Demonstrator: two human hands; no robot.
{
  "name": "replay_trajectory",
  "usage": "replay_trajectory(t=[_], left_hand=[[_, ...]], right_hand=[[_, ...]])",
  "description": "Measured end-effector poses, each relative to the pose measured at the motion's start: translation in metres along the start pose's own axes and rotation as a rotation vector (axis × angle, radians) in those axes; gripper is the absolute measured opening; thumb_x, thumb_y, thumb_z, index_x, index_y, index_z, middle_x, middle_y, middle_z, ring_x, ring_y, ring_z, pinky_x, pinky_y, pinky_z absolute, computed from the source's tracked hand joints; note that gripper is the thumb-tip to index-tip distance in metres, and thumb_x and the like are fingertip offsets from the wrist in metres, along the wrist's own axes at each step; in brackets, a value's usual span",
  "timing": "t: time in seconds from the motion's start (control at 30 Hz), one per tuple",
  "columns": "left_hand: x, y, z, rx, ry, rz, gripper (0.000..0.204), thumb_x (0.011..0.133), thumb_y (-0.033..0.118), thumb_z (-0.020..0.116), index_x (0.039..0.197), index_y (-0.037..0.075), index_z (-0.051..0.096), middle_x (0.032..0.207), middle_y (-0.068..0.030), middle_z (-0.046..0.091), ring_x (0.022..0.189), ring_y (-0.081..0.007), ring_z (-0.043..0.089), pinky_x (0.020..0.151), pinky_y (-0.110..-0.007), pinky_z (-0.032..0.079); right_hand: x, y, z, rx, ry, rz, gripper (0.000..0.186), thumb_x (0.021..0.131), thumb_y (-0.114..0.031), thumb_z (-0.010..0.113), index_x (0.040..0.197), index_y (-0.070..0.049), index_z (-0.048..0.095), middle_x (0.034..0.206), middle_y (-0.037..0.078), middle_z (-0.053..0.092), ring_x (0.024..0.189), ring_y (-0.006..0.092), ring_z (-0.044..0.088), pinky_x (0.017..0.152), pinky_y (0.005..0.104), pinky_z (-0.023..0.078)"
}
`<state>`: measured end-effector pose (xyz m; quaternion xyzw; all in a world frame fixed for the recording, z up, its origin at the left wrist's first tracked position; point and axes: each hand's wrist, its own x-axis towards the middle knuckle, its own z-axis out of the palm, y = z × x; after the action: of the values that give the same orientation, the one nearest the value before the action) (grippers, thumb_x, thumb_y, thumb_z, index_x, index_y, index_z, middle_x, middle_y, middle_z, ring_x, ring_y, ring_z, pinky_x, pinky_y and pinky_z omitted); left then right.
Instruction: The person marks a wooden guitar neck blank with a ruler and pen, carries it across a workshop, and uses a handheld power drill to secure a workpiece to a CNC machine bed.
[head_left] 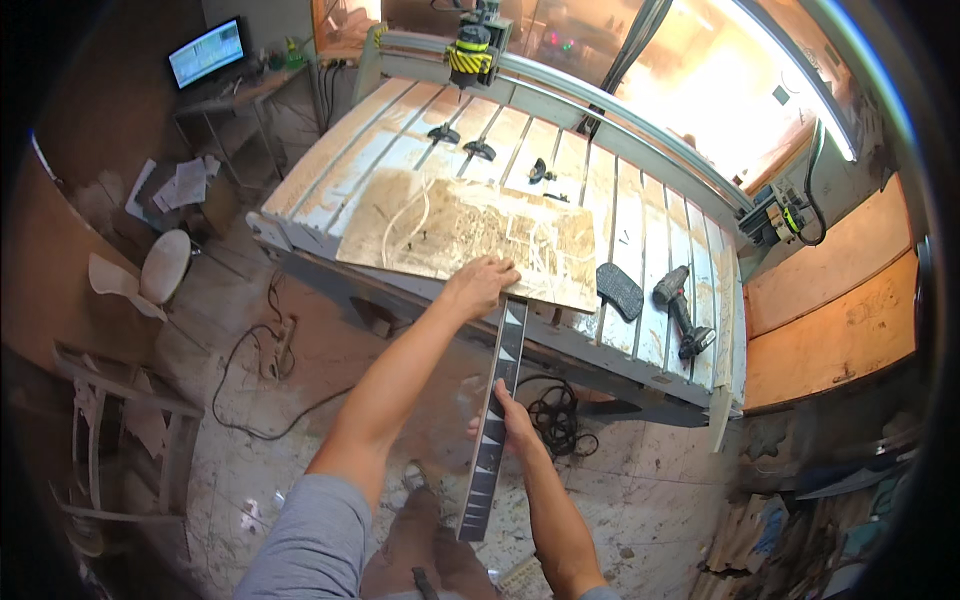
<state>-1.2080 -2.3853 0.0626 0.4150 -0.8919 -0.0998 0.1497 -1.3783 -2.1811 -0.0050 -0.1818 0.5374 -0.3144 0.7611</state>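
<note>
My left hand point(482, 283) grips the front edge of a stained plywood board point(390, 215) with pale routed lines, lying on the slotted machine bed point(290, 205). My right hand point(510, 418) is closed round a long dark strip point(481, 485) with pale triangular markings, like a guitar fretboard. The strip runs from below the board's edge, beside my left hand, down toward me. A black textured pad point(620, 292) and a cordless drill point(673, 300) lie right of the board.
Several black clamps point(479, 149) lie behind the board under the gantry with its spindle point(468, 62). A monitor point(206, 52) and white chair point(166, 268) are at left, coiled cables point(557, 415) under the bed, orange panels point(830, 330) and scrap pieces point(755, 545) at right.
</note>
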Motion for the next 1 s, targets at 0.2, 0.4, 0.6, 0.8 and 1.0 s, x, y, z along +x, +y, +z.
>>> replay_trajectory(t=[0.2,0.4,0.6,0.8,1.0], left_hand=[[-0.002,0.013,0.004,0.092,0.075,-0.095,0.046,0.088,0.009,0.054,0.132,0.012,0.066,0.142,-0.0088,0.059,0.125,-0.0283,0.058,0.106,-0.049,0.044],[-0.001,0.046,0.023,-0.109,0.277,-0.344,0.040,0.097,0.026,0.053,0.129,0.009,0.070,0.148,-0.0134,0.056,0.143,-0.0350,0.045,0.119,-0.058,0.031],[0.000,0.074,0.036,-0.488,0.797,-0.810,0.034,0.097,0.035,0.065,0.103,0.002,0.073,0.124,-0.0190,0.068,0.114,-0.0366,0.064,0.108,-0.048,0.043],[-0.019,0.089,0.055,-0.927,0.512,-1.437,0.076,0.088,0.072,0.064,0.086,-0.004,0.066,0.093,-0.0210,0.071,0.098,-0.0302,0.068,0.086,-0.038,0.051],[-0.011,0.086,0.065,-1.412,0.215,-1.254,0.091,0.090,0.083,0.048,0.096,-0.005,0.068,0.075,-0.0166,0.072,0.055,-0.0234,0.070,0.053,-0.034,0.057]], right_hand=[[-0.004,0.002,0.001,0.036,-0.011,0.004,0.073,0.094,-0.071,0.056,0.094,0.001,0.062,0.077,0.019,0.071,0.067,0.0330,0.074,0.064,0.0443,0.064],[-0.001,-0.005,-0.009,0.008,-0.057,0.099,0.075,0.092,-0.073,0.058,0.100,0.002,0.060,0.079,0.018,0.070,0.071,0.0338,0.074,0.065,0.0443,0.063],[0.012,0.005,-0.009,0.030,-0.011,0.008,0.071,0.093,-0.069,0.061,0.098,0.002,0.063,0.079,0.019,0.071,0.064,0.0303,0.073,0.059,0.0396,0.062],[0.008,0.008,-0.010,-0.017,-0.093,0.017,0.073,0.100,-0.058,0.059,0.137,0.004,0.058,0.137,0.012,0.061,0.121,0.0206,0.059,0.103,0.0386,0.047],[0.007,0.003,-0.012,0.006,-0.103,0.100,0.068,0.102,-0.057,0.057,0.138,0.002,0.058,0.138,0.011,0.060,0.119,0.0200,0.060,0.101,0.0366,0.048]])
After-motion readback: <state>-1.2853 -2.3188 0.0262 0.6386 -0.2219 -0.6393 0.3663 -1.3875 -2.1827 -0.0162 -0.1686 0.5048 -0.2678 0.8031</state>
